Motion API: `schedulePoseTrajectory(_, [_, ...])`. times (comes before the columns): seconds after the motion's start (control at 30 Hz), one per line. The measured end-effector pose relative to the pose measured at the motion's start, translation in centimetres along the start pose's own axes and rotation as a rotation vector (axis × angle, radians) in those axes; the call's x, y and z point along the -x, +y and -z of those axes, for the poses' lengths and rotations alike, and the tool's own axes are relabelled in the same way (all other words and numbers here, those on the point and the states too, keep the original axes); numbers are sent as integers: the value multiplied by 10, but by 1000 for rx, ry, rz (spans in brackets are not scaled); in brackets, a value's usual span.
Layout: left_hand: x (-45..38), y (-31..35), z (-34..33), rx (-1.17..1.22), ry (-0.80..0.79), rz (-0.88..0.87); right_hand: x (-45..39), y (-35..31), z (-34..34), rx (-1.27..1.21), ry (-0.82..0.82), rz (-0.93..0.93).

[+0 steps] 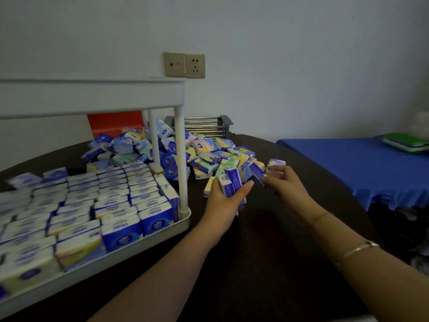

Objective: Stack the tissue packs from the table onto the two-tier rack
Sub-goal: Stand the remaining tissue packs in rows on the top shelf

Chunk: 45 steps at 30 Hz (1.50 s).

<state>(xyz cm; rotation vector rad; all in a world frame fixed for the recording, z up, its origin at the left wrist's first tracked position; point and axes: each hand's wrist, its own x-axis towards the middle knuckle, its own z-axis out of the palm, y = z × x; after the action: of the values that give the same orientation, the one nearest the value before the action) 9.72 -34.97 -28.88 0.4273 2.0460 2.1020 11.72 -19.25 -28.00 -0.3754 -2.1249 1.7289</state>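
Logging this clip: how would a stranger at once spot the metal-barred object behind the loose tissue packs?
Start at the wall sockets and look straight down to the dark table. Just behind the pile of loose tissue packs, against the wall, stands a small grey rack. Its horizontal shiny metal rods set it apart from the colourful soft packs and the white two-tier rack.
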Motion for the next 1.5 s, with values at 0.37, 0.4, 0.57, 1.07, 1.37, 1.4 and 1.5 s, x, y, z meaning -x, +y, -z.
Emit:
schedulePoseTrajectory(0.37, [75,162,18,-53,-69,-329,103,-168,-2,-210,-265,470])
schedulePoseTrajectory(0.4, [80,176,25,-63,-68,-340,107,-183,-5,-201,-283,495])
schedulePoseTrajectory(0.57, [94,230,75,-4,92,-340,121,-238,-51,-27,-423,555])
schedulePoseTrajectory(1.07, [92,258,330,-617,325,-104,67,-293,-298,94,-708,300])
schedulePoseTrajectory(1.37, [70,246,361,-695,246,-79,35,-305,-331,300,-915,254])
schedulePoseTrajectory(1.4, [68,244,364,-763,256,-85,33,-304,-332,314,-923,246])
schedulePoseTrajectory(1.5, [61,237,367,-994,278,-41,31,-297,-335,409,-894,245])
